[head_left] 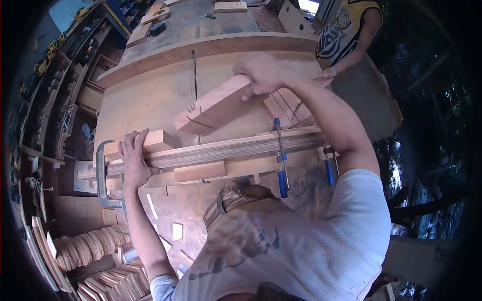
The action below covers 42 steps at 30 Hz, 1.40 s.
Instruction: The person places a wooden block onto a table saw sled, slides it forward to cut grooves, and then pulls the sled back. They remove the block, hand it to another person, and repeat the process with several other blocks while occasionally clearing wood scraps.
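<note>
Notched wood block [211, 108] is over the worktop [145, 100], tilted, slotted end pointing L & back toward the wearer. Prob. fairly heavy, rigid, dry, not slippery; edges by the slots might chip, so best held at the plain end, across its thickness. R hand [261, 75] has it there, fingers & thumb round that end, arm reaching fwd w/ elbow bent outward. L hand [134, 158] lies over the strip stack [221, 150] beside the C-clamp [102, 173], arm nearly straight; can't tell from above if it's gripping.
</note>
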Tool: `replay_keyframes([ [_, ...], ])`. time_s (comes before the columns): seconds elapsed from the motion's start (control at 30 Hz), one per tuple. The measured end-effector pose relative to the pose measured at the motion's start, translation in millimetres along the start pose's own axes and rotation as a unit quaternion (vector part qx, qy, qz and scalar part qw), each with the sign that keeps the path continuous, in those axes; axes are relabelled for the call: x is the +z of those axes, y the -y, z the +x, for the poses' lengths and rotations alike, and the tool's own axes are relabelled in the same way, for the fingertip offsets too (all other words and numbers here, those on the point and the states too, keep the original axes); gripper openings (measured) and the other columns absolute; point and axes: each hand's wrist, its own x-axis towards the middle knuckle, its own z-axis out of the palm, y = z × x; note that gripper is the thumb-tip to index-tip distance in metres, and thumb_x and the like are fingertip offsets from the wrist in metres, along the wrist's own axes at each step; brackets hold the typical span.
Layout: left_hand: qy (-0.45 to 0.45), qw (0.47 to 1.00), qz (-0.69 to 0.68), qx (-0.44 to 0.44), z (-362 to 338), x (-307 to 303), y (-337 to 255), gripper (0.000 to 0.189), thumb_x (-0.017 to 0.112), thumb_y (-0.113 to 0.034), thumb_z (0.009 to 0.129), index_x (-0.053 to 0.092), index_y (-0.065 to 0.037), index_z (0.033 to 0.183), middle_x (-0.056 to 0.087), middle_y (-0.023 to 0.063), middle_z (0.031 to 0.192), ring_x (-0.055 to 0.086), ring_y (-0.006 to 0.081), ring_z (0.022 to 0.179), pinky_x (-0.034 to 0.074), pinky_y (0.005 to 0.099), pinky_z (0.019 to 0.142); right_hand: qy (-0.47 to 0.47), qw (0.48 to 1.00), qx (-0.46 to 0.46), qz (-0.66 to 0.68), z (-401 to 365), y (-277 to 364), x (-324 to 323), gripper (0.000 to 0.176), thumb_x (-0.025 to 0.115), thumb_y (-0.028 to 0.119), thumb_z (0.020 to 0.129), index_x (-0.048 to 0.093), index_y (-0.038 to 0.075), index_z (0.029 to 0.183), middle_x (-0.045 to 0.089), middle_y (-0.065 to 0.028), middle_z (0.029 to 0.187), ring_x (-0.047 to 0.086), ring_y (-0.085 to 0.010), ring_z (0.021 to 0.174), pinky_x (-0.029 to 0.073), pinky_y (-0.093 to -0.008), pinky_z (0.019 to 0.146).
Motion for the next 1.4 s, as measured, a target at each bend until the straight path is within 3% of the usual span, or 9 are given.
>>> replay_keyframes([
  [0.17, 0.0, 1.0, 0.02, -0.008, 3, 4, -5, 0.134, 0.102, -0.013, 0.034, 0.047, -0.019, 0.156, 0.048, 0.0126, 0.148, 0.039, 0.0362, 0.147, 0.02, 0.0583, 0.128, -0.127, 0.983, 0.056, -0.117, -70, -99, -40, 0.056, 0.09, 0.038, 0.072, 0.066, 0.004, 0.11, 0.062, -0.0121, 0.108, 0.061, -0.0366, 0.108, 0.05, -0.0472, 0.093],
  [0.23, 0.006, 0.999, 0.031, -0.01, 3, 0, -7, 0.133, 0.102, -0.012, 0.036, 0.046, -0.018, 0.156, 0.048, 0.013, 0.148, 0.039, 0.0363, 0.147, 0.021, 0.0581, 0.127, -0.091, 0.967, 0.187, -0.147, -97, -126, -53, 0.058, 0.087, 0.042, 0.077, 0.068, 0.008, 0.121, 0.065, -0.0116, 0.119, 0.062, -0.0365, 0.12, 0.051, -0.0489, 0.101],
  [0.47, 0.011, 0.998, 0.055, -0.011, 4, 0, -11, 0.132, 0.102, -0.01, 0.037, 0.045, -0.016, 0.156, 0.047, 0.0133, 0.148, 0.039, 0.0368, 0.148, 0.023, 0.0585, 0.127, -0.116, 0.935, 0.271, -0.198, -164, -200, -50, 0.058, 0.086, 0.036, 0.081, 0.068, 0.017, 0.133, 0.066, -0.0097, 0.126, 0.061, -0.0341, 0.124, 0.049, -0.0484, 0.108],
  [0.67, 0.007, 0.998, 0.069, -0.008, 6, -2, -17, 0.13, 0.101, -0.009, 0.038, 0.045, -0.016, 0.156, 0.047, 0.0141, 0.149, 0.04, 0.0373, 0.147, 0.025, 0.0594, 0.126, -0.155, 0.825, 0.38, -0.388, -162, -209, -32, 0.089, 0.091, 0.043, 0.076, 0.053, 0.012, 0.15, 0.051, -0.0142, 0.152, 0.048, -0.0419, 0.14, 0.043, -0.0591, 0.11],
  [0.73, 0.002, 0.998, 0.069, -0.007, 5, 0, -16, 0.129, 0.1, -0.009, 0.038, 0.046, -0.015, 0.156, 0.047, 0.0137, 0.149, 0.041, 0.0374, 0.146, 0.026, 0.0593, 0.126, -0.098, 0.875, 0.301, -0.365, -157, -188, -9, 0.118, 0.095, 0.048, 0.07, 0.034, 0.013, 0.164, 0.039, -0.0186, 0.163, 0.037, -0.0477, 0.149, 0.037, -0.0639, 0.117],
  [0.8, 0.0, 0.998, 0.063, -0.008, 5, 0, -17, 0.128, 0.099, -0.008, 0.038, 0.047, -0.015, 0.155, 0.048, 0.0137, 0.148, 0.041, 0.0373, 0.146, 0.026, 0.0589, 0.126, 0.096, 0.945, 0.266, -0.165, -164, -190, 70, 0.152, 0.103, 0.052, 0.051, 0.016, 0.012, 0.17, 0.019, -0.0279, 0.172, 0.025, -0.0538, 0.156, 0.027, -0.0592, 0.129],
  [0.87, 0.002, 0.998, 0.056, -0.005, 7, -1, -18, 0.126, 0.099, -0.008, 0.039, 0.048, -0.015, 0.154, 0.048, 0.0136, 0.148, 0.041, 0.0373, 0.146, 0.027, 0.0585, 0.125, 0.216, 0.935, 0.283, -0.009, -164, -152, 111, 0.153, 0.102, 0.051, 0.052, 0.014, 0.015, 0.172, 0.008, -0.0342, 0.173, 0.019, -0.0544, 0.159, 0.03, -0.0568, 0.129],
  [0.97, 0.006, 0.998, 0.055, -0.016, 7, -6, -18, 0.125, 0.099, -0.008, 0.039, 0.049, -0.015, 0.153, 0.049, 0.0137, 0.147, 0.042, 0.0373, 0.145, 0.027, 0.0581, 0.125, 0.192, 0.931, 0.305, 0.058, -167, -161, 138, 0.162, 0.104, 0.051, 0.046, 0.01, 0.017, 0.173, 0.003, -0.0363, 0.173, 0.022, -0.0555, 0.157, 0.032, -0.0489, 0.129],
  [1.4, 0.007, 0.999, 0.035, -0.029, 10, -2, -17, 0.124, 0.099, -0.007, 0.039, 0.049, -0.018, 0.152, 0.048, 0.0122, 0.147, 0.04, 0.0375, 0.147, 0.022, 0.0624, 0.128, 0.201, 0.965, 0.15, 0.079, -36, -99, 153, 0.152, 0.102, 0.058, 0.053, 0.016, 0.022, 0.173, -0.001, -0.0389, 0.171, 0.023, -0.063, 0.153, 0.03, -0.0562, 0.129],
])
